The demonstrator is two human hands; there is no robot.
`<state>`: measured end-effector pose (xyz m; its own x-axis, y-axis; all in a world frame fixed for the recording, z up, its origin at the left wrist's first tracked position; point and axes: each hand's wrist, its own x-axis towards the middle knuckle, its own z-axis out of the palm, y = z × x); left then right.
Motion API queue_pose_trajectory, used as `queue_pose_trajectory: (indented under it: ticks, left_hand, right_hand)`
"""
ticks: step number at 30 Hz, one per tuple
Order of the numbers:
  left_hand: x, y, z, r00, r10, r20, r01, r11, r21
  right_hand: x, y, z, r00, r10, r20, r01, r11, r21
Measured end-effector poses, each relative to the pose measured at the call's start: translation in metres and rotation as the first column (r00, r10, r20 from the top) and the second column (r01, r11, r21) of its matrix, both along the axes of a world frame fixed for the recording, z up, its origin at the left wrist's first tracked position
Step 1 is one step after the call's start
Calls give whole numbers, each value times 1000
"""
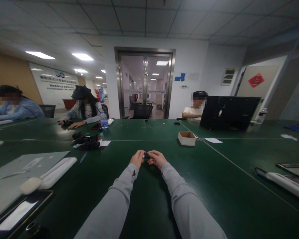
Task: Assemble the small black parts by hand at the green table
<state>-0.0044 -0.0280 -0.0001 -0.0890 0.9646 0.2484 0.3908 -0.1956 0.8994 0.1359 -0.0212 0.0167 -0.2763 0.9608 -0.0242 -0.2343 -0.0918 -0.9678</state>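
Note:
Both arms reach forward over the green table (149,199). Between my fingertips is a small black object (146,155) with a shiny, metal-looking bit on its left side; it is too small to tell its kind. My left hand (137,158) pinches it from the left, fingers closed. From the other side, my right hand (157,158) grips it with curled fingers. The hands are almost touching, close above the tabletop. Parts of the object are hidden behind the fingers.
An open cardboard box (186,138) stands ahead to the right, before a black monitor (229,113). To the left lie a pile of black gear (87,142), a grey laptop (5,169), a white case (58,172) and a phone (20,212). Several people sit across the table.

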Motion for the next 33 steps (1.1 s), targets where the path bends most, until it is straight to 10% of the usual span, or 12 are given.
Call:
queue_pose_trajectory:
  ticks: [33]
  left_hand:
    - [5,5,-2,993,117,-25,-117,993,34]
  right_hand:
    - [-7,2,-3,998,-56,36,55,998,44]
